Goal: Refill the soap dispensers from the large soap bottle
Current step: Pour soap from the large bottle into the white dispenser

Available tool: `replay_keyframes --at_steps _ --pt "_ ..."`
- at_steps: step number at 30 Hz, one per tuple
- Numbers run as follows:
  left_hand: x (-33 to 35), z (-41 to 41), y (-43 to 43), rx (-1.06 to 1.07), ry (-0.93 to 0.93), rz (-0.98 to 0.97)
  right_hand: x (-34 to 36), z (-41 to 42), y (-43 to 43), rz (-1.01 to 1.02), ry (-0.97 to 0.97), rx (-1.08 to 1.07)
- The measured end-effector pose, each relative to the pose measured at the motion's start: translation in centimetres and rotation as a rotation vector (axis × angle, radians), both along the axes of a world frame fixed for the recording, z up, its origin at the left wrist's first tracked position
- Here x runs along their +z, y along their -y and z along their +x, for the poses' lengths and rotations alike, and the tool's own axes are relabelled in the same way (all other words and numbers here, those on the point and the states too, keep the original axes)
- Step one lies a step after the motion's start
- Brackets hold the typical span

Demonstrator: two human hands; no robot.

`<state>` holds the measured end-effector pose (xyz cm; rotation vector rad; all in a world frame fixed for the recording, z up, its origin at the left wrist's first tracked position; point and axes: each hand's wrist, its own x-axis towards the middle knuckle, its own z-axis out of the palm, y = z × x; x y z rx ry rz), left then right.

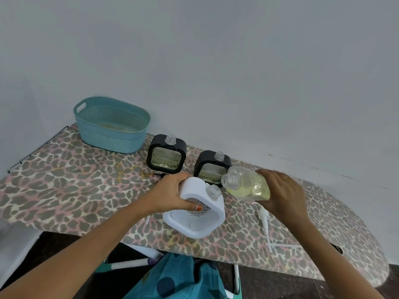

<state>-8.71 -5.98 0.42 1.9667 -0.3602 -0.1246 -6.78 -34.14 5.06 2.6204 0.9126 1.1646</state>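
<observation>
My left hand (172,194) grips a white square soap dispenser (212,216), tilted, with its open clear neck pointing up and to the right. My right hand (282,199) holds the large clear soap bottle (248,185) on its side; yellowish soap lies in its lower half, and its open mouth hangs just above and right of the white dispenser's neck. Two black square dispensers, one at the left (166,154) and one at the right (208,166), stand uncapped behind, each holding some greenish soap.
A teal woven plastic basket (112,126) sits at the back left of the leopard-print board (64,180). White pump heads with long tubes (266,225) lie on the board to the right; a black pump part (160,175) peeks out behind my left hand. A wall rises behind.
</observation>
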Motion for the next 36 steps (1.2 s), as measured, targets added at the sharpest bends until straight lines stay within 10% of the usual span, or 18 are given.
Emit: replay_keyframes --at_steps 36 --pt "0.3 0.5 1.5 0.009 -0.022 -0.011 2.2 0.5 0.7 -0.165 0.037 0.004"
